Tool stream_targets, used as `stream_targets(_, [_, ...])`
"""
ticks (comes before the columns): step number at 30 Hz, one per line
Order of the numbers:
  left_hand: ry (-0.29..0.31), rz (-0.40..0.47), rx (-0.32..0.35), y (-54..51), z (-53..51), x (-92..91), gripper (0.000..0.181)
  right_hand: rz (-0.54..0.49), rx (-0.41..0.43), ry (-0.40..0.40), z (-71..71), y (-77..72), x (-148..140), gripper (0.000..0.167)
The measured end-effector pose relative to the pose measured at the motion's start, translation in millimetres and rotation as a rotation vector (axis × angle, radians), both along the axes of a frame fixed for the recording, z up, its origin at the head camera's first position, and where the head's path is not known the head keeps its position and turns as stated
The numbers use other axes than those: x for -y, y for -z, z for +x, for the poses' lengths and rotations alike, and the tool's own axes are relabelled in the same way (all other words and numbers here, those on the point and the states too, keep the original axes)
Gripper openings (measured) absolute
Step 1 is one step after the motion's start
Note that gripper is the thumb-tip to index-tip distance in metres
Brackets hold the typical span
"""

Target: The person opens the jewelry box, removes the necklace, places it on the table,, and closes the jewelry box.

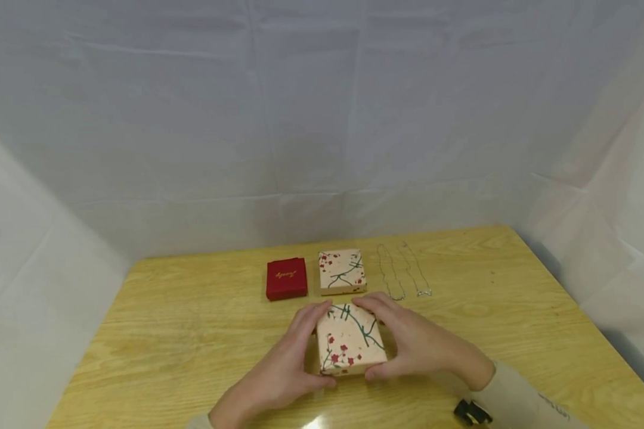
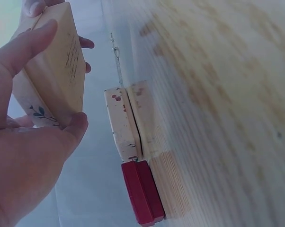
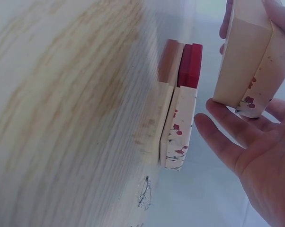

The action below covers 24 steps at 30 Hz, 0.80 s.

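A small cream gift box (image 1: pixel 350 341) with red blossoms and green branches on its lid is held between both hands, lifted off the table in the wrist views. My left hand (image 1: pixel 285 362) grips its left side, fingers at the far corner and thumb at the near one. On the opposite side my right hand (image 1: pixel 420 341) grips it the same way. The lid is on, and the plain underside (image 2: pixel 66 61) carries small lines of print in the left wrist view. What lies inside the box is hidden.
Behind the hands, a red box (image 1: pixel 287 278) with gold lettering stands beside a second floral box (image 1: pixel 341 271). Two thin chain necklaces (image 1: pixel 392 274) lie to their right. A small black object (image 1: pixel 472 412) is near the right sleeve. White sheeting surrounds the wooden table (image 1: pixel 182 322).
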<state>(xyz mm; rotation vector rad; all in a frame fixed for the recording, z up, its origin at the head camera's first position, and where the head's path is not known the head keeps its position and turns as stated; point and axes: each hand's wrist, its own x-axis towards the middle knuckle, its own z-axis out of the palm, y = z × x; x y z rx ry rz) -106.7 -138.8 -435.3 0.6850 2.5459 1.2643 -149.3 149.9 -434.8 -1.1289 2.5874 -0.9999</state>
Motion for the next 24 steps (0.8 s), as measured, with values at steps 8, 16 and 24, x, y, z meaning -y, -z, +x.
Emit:
stream_targets(8, [-0.007, 0.005, 0.013, -0.1, 1.3, 0.8, 0.128, -0.003, 0.007, 0.003, 0.7, -0.1, 0.0, 0.115])
stream_targets(16, [-0.019, 0.013, 0.028, -1.3, 1.9, 1.4, 0.132, -0.009, 0.007, 0.017, 1.1, -0.7, 0.6, 0.116])
stream_targets(24, [-0.022, 0.044, 0.043, -1.2, 2.2, 2.6, 0.134, -0.04, 0.007, -0.001, 1.2, -0.2, 1.3, 0.116])
